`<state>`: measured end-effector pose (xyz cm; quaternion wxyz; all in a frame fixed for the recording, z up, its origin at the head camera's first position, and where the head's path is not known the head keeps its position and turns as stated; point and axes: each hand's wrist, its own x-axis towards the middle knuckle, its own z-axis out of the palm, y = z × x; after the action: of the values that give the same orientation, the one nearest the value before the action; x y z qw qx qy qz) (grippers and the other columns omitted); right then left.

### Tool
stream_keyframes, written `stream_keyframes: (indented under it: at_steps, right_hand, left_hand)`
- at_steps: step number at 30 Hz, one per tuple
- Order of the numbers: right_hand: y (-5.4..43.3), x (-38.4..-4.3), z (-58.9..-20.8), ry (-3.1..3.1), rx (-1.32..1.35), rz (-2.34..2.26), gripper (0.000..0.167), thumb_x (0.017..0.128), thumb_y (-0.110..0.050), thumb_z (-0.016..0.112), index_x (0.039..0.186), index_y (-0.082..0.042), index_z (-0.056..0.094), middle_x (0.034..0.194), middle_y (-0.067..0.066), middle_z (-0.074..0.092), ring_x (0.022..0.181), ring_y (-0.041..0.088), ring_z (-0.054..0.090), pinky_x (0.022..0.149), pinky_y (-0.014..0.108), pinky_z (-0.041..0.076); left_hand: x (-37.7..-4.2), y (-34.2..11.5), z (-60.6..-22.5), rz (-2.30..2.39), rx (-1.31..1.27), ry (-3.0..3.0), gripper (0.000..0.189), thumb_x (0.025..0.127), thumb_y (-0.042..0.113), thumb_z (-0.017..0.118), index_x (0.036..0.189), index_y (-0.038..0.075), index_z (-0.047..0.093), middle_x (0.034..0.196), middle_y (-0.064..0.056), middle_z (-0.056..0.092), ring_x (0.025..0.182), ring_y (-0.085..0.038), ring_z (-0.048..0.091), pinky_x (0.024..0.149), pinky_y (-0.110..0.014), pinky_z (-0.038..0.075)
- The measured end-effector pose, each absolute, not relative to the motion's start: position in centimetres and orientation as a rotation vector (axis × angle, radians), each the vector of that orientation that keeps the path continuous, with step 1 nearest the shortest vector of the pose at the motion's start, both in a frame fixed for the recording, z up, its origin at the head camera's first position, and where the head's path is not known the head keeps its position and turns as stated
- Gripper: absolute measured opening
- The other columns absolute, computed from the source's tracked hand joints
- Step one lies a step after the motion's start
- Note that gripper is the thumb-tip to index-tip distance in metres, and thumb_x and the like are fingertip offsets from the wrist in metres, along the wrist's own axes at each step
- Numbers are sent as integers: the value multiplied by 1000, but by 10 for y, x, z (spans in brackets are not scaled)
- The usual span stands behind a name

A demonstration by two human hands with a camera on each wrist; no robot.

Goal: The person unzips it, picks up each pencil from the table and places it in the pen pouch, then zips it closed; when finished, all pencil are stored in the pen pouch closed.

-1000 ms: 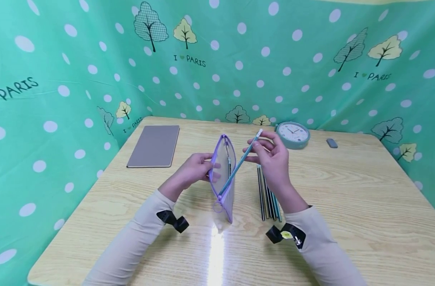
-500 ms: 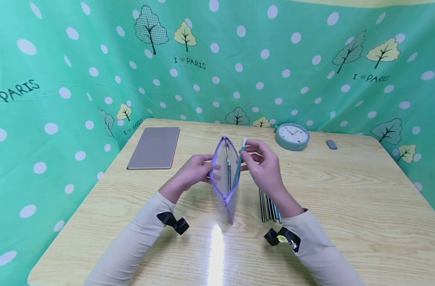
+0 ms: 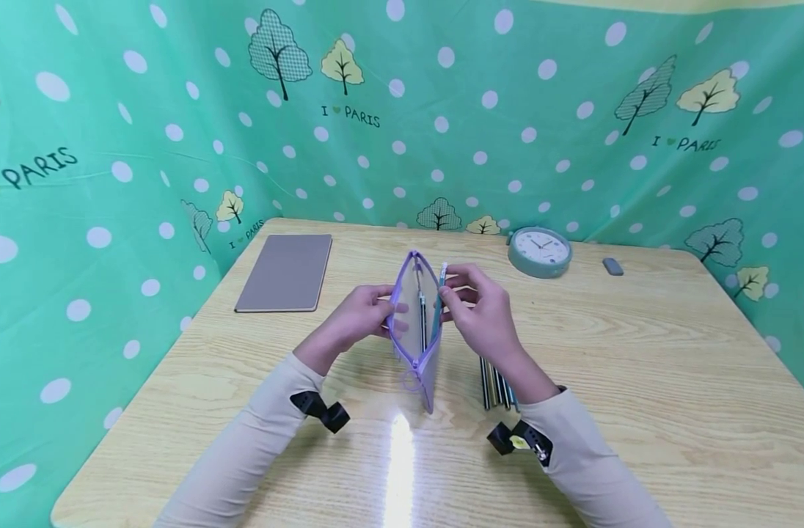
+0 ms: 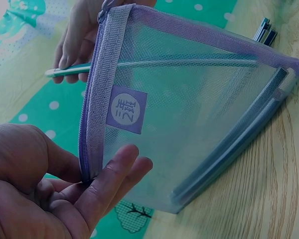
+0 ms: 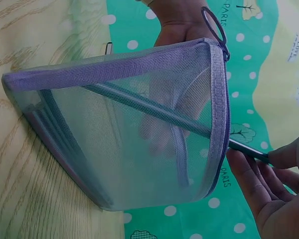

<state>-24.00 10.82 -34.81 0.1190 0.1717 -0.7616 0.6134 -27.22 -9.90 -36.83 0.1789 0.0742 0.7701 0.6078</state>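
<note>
A mesh zip pouch with purple edging stands with its mouth spread apart. My left hand pinches the near-left rim of its mouth between thumb and fingers, two fingers lying along the mesh outside. A teal pencil slants down through the mouth, most of its length inside. My right hand pinches its upper end, which sticks out past the zip. Through the mesh in the left wrist view, several dark pencils lie along the pouch's bottom.
Several pencils lie in a bundle on the wooden table, partly under my right forearm. At the back are a grey notebook, a round teal clock and a small grey eraser-like block. A green dotted curtain hangs behind.
My right hand has moved left and slightly down, bringing the teal pencil from a slant across the mouth to steeper and deeper in the pouch. The left hand keeps its grip.
</note>
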Motion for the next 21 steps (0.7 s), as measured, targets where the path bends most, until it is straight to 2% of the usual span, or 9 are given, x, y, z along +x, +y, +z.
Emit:
stream_keyframes:
  at_steps: [4, 13, 21]
  right_hand:
    - [107, -240, -350, -2246, 536, 1754, 27, 96, 11, 62, 123, 12, 61, 98, 27, 67, 80, 39, 73, 63, 31, 66]
    - [107, -240, -353, -2288, 536, 1704, 28, 96, 7, 64, 124, 9, 63, 99, 25, 69, 79, 37, 74, 64, 30, 66]
    - [107, -241, -354, -2304, 523, 1704, 27, 97, 6, 64, 124, 8, 64, 99, 26, 70, 82, 41, 73, 65, 29, 66]
  left_hand:
    - [-271, -99, -368, 1717, 213, 2179, 46, 107, 1, 41, 153, -9, 40, 136, -30, 62, 106, -37, 74, 85, -39, 65]
    - [-271, -100, -369, 1714, 213, 2180, 46, 107, 1, 41, 152, -9, 41, 136, -30, 62, 106, -38, 74, 86, -40, 65]
    - [-273, -100, -369, 1712, 221, 2178, 46, 108, 2, 41, 153, -9, 39, 137, -30, 62, 105, -37, 74, 87, -40, 65]
